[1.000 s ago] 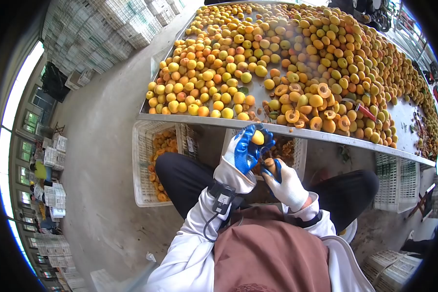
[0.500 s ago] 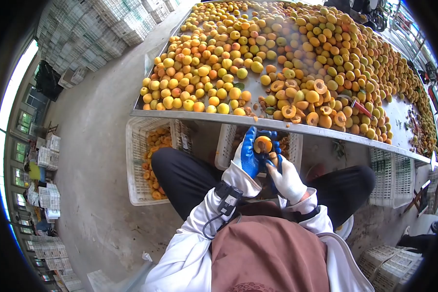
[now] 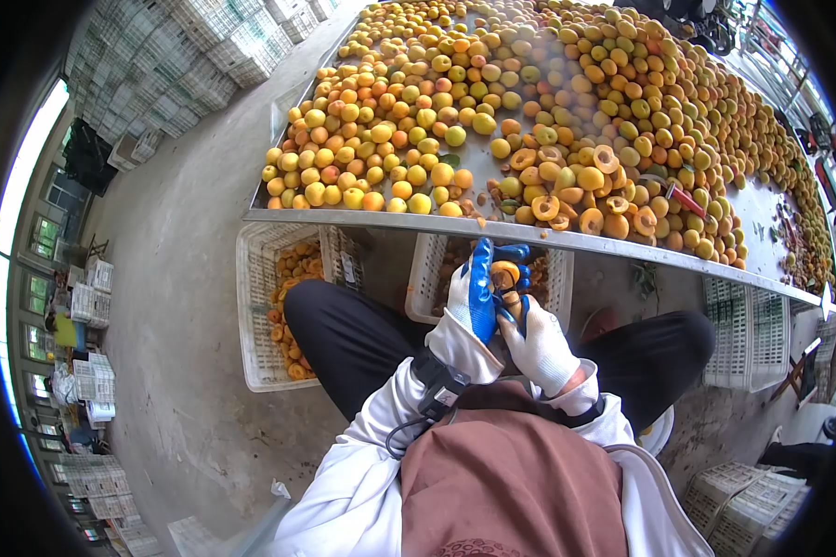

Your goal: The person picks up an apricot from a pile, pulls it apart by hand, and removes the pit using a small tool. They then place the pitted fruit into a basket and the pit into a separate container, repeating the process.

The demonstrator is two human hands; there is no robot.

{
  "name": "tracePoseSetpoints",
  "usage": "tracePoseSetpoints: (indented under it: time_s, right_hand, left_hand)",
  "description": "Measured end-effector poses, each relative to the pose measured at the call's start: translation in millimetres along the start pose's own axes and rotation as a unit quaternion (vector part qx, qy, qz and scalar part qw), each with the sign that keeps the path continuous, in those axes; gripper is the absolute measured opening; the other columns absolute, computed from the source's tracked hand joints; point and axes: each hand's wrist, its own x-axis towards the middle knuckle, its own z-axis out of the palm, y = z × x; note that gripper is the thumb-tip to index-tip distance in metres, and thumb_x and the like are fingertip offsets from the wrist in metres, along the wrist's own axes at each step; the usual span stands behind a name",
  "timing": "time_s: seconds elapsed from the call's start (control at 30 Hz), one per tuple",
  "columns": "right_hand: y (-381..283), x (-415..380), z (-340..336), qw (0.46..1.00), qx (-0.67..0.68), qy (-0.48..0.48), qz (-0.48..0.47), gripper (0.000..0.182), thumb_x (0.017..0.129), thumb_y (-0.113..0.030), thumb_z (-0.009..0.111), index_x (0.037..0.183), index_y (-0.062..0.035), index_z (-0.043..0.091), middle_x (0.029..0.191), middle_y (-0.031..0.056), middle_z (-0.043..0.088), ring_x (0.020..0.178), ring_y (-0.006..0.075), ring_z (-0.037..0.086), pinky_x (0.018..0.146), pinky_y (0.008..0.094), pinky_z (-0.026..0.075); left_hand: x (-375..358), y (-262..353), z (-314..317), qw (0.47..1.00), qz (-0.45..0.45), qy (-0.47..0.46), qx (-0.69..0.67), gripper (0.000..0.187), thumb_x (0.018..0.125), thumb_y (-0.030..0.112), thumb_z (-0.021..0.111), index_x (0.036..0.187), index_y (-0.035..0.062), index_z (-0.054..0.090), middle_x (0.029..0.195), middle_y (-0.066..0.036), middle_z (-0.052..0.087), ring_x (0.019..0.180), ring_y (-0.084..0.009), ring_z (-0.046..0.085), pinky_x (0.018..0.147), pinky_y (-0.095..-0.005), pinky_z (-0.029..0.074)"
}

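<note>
My left hand (image 3: 475, 302), in a blue-coated white glove, is closed around an opened apricot (image 3: 505, 273) just in front of the table edge. Close against that fruit is my right hand (image 3: 539, 345), gloved in white with blue on the fingers. Its fingers are pinched together at the apricot's near side, and I cannot tell what they grip. Under both hands stands a white plastic crate (image 3: 426, 278), partly hidden by them.
Whole apricots (image 3: 381, 135) cover much of the metal table (image 3: 362, 219), with several cut halves (image 3: 545, 207) near its edge. A red-handled tool (image 3: 685, 200) lies among the fruit. Another crate (image 3: 248, 316) at left holds apricot pieces. Stacked crates (image 3: 172, 65) stand farther back.
The right hand has moved slightly up and left, closer against the apricot. The fruit has turned in the left hand and now looks more opened.
</note>
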Motion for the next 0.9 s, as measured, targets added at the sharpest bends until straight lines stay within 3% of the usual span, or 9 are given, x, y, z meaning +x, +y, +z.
tracePoseSetpoints:
  time_s: [0.23,0.37,0.43,0.47,0.53,0.57,0.63,0.83,0.9]
  right_hand:
    - [-10,0,2,0.996,-0.04,-0.031,0.079,0.023,0.097,-0.014,0.06,0.111,0.0039,0.059,0.094,0.0305,0.069,0.093,0.049,0.067,0.078,0.0491,0.054]
    - [-6,-3,3,0.99,-0.073,-0.056,0.111,0.023,0.096,-0.016,0.06,0.108,0.0039,0.059,0.095,0.0335,0.067,0.094,0.0506,0.066,0.076,0.0505,0.054]
    - [8,-6,2,0.998,-0.02,-0.054,-0.005,0.023,0.1,-0.021,0.059,0.104,0.0012,0.06,0.085,0.0245,0.07,0.075,0.042,0.07,0.064,0.045,0.054]
    - [14,-6,-4,0.998,-0.02,-0.054,-0.005,0.023,0.1,-0.021,0.059,0.104,0.0012,0.06,0.085,0.0245,0.07,0.075,0.042,0.07,0.064,0.045,0.054]
    - [20,-4,-20,0.915,0.282,-0.207,0.202,0.028,0.103,-0.032,0.058,0.102,-0.0041,0.059,0.071,0.0074,0.063,0.052,0.02,0.06,0.048,0.0349,0.048]
    - [21,-7,-24,0.87,0.385,-0.203,0.232,0.027,0.103,-0.036,0.058,0.1,-0.0085,0.059,0.07,-0.0035,0.053,0.051,0.0061,0.048,0.046,0.0242,0.041]
    - [13,-6,-30,0.806,0.483,-0.181,0.292,0.026,0.104,-0.035,0.058,0.098,-0.0091,0.06,0.07,-0.0031,0.053,0.051,0.0072,0.048,0.046,0.0248,0.04]
    - [13,-11,-23,0.872,0.395,-0.187,0.219,0.025,0.104,-0.03,0.057,0.098,-0.0071,0.062,0.072,-0.0019,0.055,0.057,0.0072,0.049,0.05,0.0257,0.043]
    - [19,-13,-14,0.945,0.259,-0.157,0.121,0.025,0.103,-0.028,0.058,0.098,-0.0042,0.064,0.076,0.0003,0.059,0.061,0.0086,0.053,0.054,0.0266,0.045]
  left_hand:
    - [-8,-1,11,1.0,0.014,0.002,-0.008,0.053,0.105,0.054,0.047,0.099,0.0065,0.07,0.092,-0.008,0.074,0.077,-0.0181,0.069,0.075,-0.032,0.06]
    - [-13,1,16,0.993,0.05,0.051,0.095,0.068,0.103,0.061,0.044,0.086,0.0009,0.07,0.081,-0.012,0.072,0.068,-0.0209,0.068,0.069,-0.0333,0.057]
    - [-10,0,11,0.983,0.075,0.064,0.153,0.07,0.103,0.061,0.044,0.081,0.0007,0.07,0.078,-0.012,0.072,0.068,-0.0207,0.067,0.068,-0.0329,0.057]
    - [-3,0,2,0.982,0.059,0.029,0.178,0.072,0.103,0.062,0.042,0.08,0.0004,0.07,0.076,-0.012,0.071,0.067,-0.0206,0.067,0.067,-0.0331,0.056]
    - [2,5,-2,0.98,0.054,-0.046,0.185,0.076,0.103,0.065,0.039,0.08,-0.0001,0.071,0.079,-0.013,0.072,0.07,-0.0211,0.068,0.069,-0.0341,0.056]
    - [7,-1,-4,0.987,0.058,-0.084,0.123,0.076,0.105,0.063,0.035,0.084,0.0009,0.072,0.08,-0.011,0.073,0.066,-0.0187,0.067,0.069,-0.0311,0.055]
    - [-6,1,17,0.988,0.103,-0.07,0.087,0.072,0.105,0.062,0.037,0.087,0.0007,0.072,0.08,-0.012,0.072,0.067,-0.02,0.068,0.069,-0.0324,0.056]
    - [0,-3,11,0.995,0.06,-0.07,0.034,0.061,0.107,0.051,0.042,0.078,0.0011,0.063,0.07,-0.014,0.063,0.061,-0.0281,0.065,0.06,-0.0386,0.055]
    - [-9,0,18,0.999,0.033,-0.026,0.032,0.059,0.107,0.048,0.043,0.073,0.0021,0.06,0.067,-0.015,0.062,0.055,-0.0278,0.062,0.054,-0.038,0.053]
